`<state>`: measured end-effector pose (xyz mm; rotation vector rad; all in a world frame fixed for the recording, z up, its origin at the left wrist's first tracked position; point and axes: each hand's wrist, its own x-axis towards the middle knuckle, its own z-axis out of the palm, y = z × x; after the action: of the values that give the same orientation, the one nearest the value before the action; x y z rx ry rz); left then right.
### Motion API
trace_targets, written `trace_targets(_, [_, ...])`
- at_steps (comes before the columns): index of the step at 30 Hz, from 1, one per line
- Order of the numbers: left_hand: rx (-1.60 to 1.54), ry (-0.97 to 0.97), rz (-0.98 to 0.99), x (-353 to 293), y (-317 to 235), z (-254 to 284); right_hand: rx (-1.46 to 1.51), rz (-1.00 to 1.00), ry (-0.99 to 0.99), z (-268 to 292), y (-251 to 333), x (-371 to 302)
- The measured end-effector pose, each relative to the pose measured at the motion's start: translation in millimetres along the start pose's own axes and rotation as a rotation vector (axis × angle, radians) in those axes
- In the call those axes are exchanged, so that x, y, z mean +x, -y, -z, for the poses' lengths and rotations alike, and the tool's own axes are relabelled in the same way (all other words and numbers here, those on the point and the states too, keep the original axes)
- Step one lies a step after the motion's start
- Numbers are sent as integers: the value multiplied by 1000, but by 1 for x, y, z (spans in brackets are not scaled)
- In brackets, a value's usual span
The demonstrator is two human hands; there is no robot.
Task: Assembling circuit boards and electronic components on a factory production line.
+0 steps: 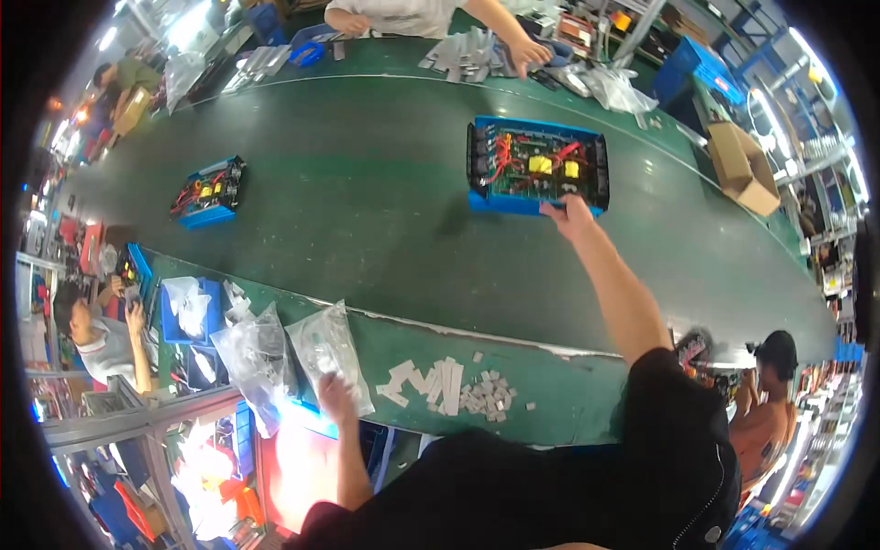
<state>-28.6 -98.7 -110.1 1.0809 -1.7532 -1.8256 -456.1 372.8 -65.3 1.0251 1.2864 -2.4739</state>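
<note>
Principal item: one blue-cased circuit-board unit, open-topped, with black ends. It is set on the dark green conveyor belt, right of centre and toward the far side. Red wires, yellow-wrapped components and a green board are contained within it.

Right hand: arm extended over the belt; the unit's near wall is clamped between thumb and fingers, close to its right-hand end.

Left hand: held low, at the lower end of an upright clear plastic bag by the near worktop. The fingers are blurred, so whether they are closed on the bag or merely beside it cannot be told.

Near worktop, further contents: a group of pale flat strips; just to its right, a heap of small pale square pieces. A second, larger plastic bag is placed left of the first, beside a blue bin in which white plastic wrapping is held.

Belt, left portion: one smaller-looking second unit, blue-cased and similarly wired, set well apart from the first.

Far side: a pile of grey strips is laid before a co-worker in a white top. An open cardboard box is placed at the far right.
</note>
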Motion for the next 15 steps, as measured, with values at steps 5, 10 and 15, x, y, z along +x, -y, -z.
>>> trace_targets(5, [491, -484, 165, -46, 27, 184, -44, -91, -5, -87, 53, 80])
trace_targets(10, [500, -342, 351, -196, 97, 339, 58, -175, -26, -143, 64, 102])
trace_targets(15, [547, -263, 96, -226, 120, 303, 112, -245, 11, -146, 79, 105])
